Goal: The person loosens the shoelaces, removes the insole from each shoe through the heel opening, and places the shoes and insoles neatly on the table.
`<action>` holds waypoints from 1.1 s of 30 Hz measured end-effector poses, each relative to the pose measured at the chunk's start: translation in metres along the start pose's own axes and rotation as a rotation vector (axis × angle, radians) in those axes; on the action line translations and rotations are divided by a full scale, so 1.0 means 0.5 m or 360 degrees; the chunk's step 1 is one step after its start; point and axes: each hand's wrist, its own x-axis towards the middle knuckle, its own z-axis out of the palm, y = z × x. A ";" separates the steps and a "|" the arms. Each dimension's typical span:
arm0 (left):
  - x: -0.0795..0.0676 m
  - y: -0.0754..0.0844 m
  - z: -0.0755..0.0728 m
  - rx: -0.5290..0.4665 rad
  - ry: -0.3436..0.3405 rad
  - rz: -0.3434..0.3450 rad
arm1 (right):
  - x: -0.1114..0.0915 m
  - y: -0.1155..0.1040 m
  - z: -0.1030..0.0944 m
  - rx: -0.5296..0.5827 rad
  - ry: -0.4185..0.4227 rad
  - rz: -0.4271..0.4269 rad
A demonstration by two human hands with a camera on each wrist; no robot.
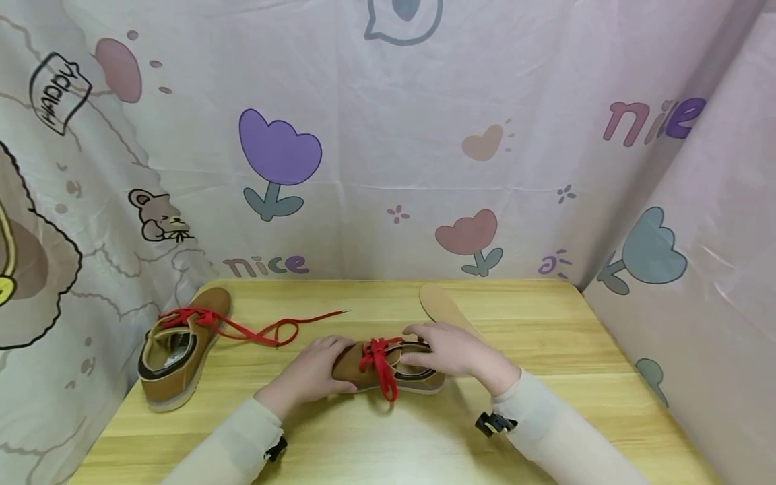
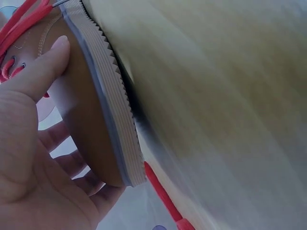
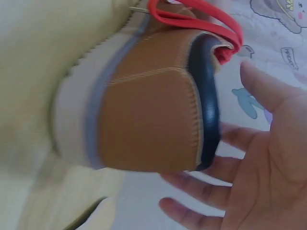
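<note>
Midway between the table's [image 1: 545, 377] left and right edges, we see a brown shoe [image 1: 364, 378]. Our left hand [image 1: 312, 370] grips its toe; our right hand's [image 1: 451, 350] fingers are loosely spread by the heel [image 3: 144, 120]. We judge it light, stiff-soled, softer above, best held at both ends.

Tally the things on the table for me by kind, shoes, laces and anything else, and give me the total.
Brown shoes: 2
Red laces: 2, one on each shoe
Tan insole: 1
Total: 5
</note>
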 end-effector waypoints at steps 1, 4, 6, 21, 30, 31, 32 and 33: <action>0.000 0.000 -0.001 -0.0001 0.0004 0.0005 | 0.008 -0.005 -0.005 0.0014 0.0010 -0.0025; 0.000 0.002 -0.003 -0.0007 0.0001 0.0000 | 0.034 -0.017 -0.019 0.0046 0.0027 -0.0129; 0.000 0.003 -0.004 -0.0017 -0.0001 -0.0004 | 0.055 -0.025 -0.024 0.0068 0.0033 -0.0209; -0.001 0.005 -0.005 -0.0013 0.0003 0.0000 | 0.142 -0.098 0.005 -0.0206 -0.0147 -0.0038; 0.000 0.009 -0.006 0.0007 0.0009 -0.0015 | 0.146 -0.113 -0.008 -0.0299 -0.0249 0.0050; 0.000 0.009 -0.006 0.0004 0.0006 -0.0017 | 0.147 -0.113 -0.009 -0.0279 -0.0255 0.0046; -0.001 0.010 -0.006 0.0000 0.0002 -0.0020 | 0.148 -0.114 -0.010 -0.0255 -0.0262 0.0044; -0.001 0.010 -0.006 -0.0007 0.0000 -0.0021 | 0.148 -0.114 -0.011 -0.0229 -0.0269 0.0042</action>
